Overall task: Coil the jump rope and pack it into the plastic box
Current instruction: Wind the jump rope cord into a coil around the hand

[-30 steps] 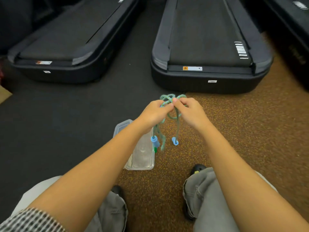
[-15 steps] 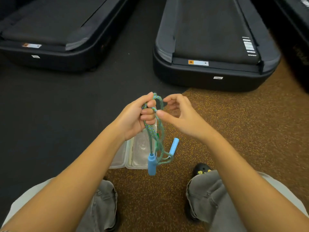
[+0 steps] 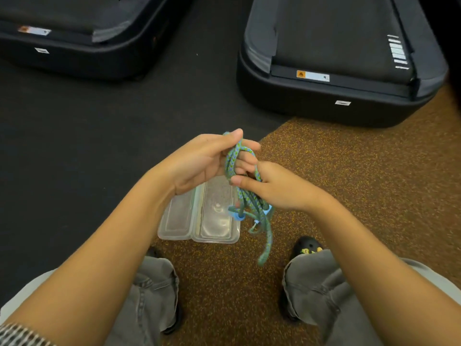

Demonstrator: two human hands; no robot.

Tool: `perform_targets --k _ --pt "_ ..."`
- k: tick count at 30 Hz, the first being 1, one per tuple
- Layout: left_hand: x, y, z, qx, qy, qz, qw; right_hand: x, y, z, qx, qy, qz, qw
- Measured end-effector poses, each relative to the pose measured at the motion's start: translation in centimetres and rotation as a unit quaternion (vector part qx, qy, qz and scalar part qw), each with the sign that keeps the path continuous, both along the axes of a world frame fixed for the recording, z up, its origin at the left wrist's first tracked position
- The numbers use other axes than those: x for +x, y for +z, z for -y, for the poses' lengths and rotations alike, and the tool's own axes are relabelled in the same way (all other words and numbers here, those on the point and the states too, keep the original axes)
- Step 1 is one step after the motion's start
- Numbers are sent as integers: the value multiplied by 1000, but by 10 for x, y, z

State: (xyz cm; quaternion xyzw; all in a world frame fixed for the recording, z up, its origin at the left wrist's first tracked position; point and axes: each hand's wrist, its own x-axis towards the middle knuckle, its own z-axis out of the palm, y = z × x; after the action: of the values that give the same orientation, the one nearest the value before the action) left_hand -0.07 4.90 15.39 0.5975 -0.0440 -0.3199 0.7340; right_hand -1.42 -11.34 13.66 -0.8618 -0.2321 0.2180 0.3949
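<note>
We have the jump rope [image 3: 233,166] gathered into several loops, so the coiling looks well under way but not finished. Our left hand [image 3: 199,162] holds the top of the bundle, thumb above and fingers [image 3: 245,159] curled through the loops. Our right hand [image 3: 277,188] grips the strands just below, its thumb pressing across them, fingers wrapped behind where we cannot see them. Loose turns and one tail hang down under the hands, with the blue handles [image 3: 238,216] dangling among them; these still need tucking in.

The plastic box [image 3: 199,221] lies open on the floor right below the rope, lid [image 3: 175,216] folded out to the left, and it holds nothing we can make out. Packing has not begun.

Around us, two treadmills stand ahead, one at left [image 3: 74,33] and one at right [image 3: 336,58], both well apart from the box. Our knees and a black shoe [image 3: 305,247] sit near it. We judge the slack tail the main nuisance, likely to spill over the narrow box.
</note>
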Motion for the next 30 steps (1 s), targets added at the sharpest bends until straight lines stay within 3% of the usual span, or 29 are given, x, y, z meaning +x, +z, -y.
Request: perform_targets --k 6,9,11,14,16,19,22,26,30 --pt "6 6 -19 70 17 2 997 7 5 7 5 -15 27 1000" --pt "8 -1 -33 215 68 45 973 8 8 17 59 -74 -46 994" --pt "6 -10 -40 299 83 77 947 11 11 24 94 -110 -48 988" --pt "-6 -21 -29 366 -43 120 922 14 14 30 172 -170 -92 966" --pt "-17 -26 -11 376 -143 137 905 14 15 31 224 -201 -122 946" --pt "-29 -36 12 391 -187 185 882 13 16 29 281 -233 -155 918" --pt "-34 -41 26 392 -151 235 877 13 18 28 325 -257 -191 890" --pt "-38 -42 35 343 -42 261 901 11 18 26 345 -280 -205 872" --pt "-39 -43 40 267 -10 229 936 10 13 24 344 -279 -208 872"
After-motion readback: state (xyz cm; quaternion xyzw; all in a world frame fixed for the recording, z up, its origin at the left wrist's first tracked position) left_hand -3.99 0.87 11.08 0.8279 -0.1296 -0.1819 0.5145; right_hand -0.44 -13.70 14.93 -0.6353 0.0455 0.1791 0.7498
